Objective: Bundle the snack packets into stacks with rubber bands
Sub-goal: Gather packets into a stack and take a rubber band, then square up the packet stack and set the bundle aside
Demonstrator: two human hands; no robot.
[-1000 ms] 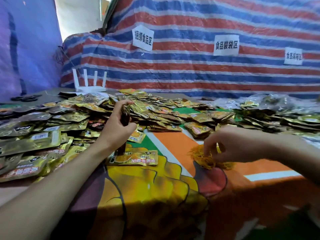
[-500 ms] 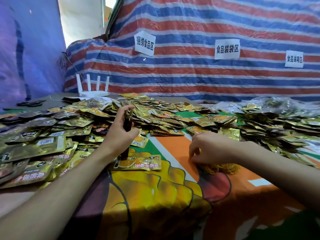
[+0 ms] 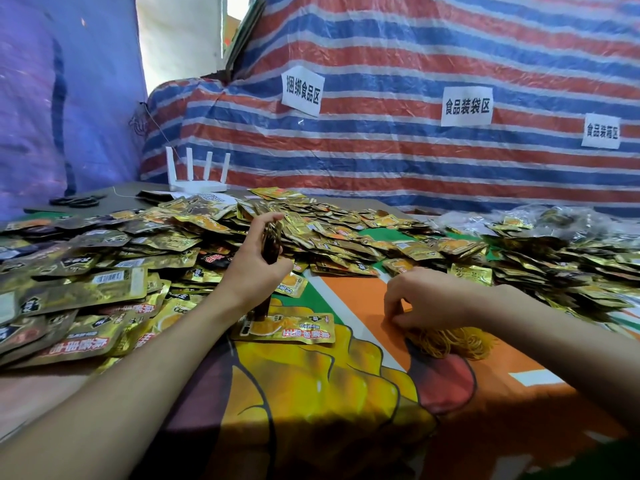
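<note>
A table spread with a printed cloth (image 3: 346, 393) in orange, yellow and green stands before a tarp (image 3: 415, 161) striped red, blue and white.

The right hand's fingertips (image 3: 393, 306) are bunched together and pointed down at the left edge of a heap of thin yellow rubber bands (image 3: 450, 342); whether a band is caught between them cannot be told. The right hand (image 3: 429, 297) arches over the heap, its wrist running off to the right.

Left of the rubber bands, the fingers (image 3: 272, 217) and thumb of the left hand (image 3: 254, 268) are curled round a stack of packets (image 3: 272, 242) – held on edge, upright, its dark sides showing, its lower end on the cloth. Just beside that end one flat packet (image 3: 291, 329) lies face up: gold foil, a red band with white Chinese characters seen upside down, too small to read surely, and a barcode label at its left corner.

Beyond and to both sides of the rubber bands lie the loose packets (image 3: 138, 258) in a wide heap, gold and dark foil, some with white barcode labels.

Far behind the rubber bands, paper signs hang on the tarp: one sign (image 3: 302, 90) reads 捆绑食品区, the next (image 3: 467, 106) reads 食品装袋区, the third (image 3: 602, 130) is too small to read surely. A white router (image 3: 198, 174) with four aerials stands at the table's back left.
</note>
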